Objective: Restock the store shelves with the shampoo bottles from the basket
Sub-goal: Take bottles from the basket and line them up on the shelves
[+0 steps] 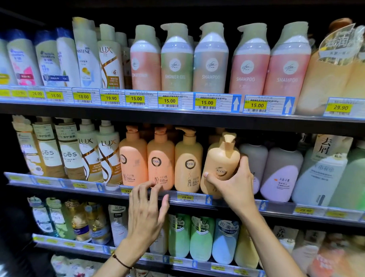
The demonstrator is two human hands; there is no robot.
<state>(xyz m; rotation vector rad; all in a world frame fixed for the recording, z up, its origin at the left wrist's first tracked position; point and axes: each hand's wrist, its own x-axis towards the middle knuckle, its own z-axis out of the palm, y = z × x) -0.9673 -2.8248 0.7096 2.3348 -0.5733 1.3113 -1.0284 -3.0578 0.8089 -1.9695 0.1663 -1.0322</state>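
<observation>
Right hand (236, 181) grips the beige KYIO pump bottle (222, 158), which is tilted on the middle shelf (278, 210) just beside a yellow KYIO bottle (188, 165). Left hand (148, 211) holds nothing; its fingers are spread at the price rail (89, 186).

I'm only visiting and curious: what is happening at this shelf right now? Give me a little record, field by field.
Place: store shelving, middle shelf
Right hand: holds a pale orange plastic KYIO pump bottle round its lower body
Bottle pose: tilted, top leaning right, base at the shelf's front edge
Left hand: holds nothing, fingers loosely curled by the shelf's front rail
Neighbours: yellow-beige KYIO pump bottle on the left, grey plastic bottle on the right
Yellow price label below: 29.00
</observation>
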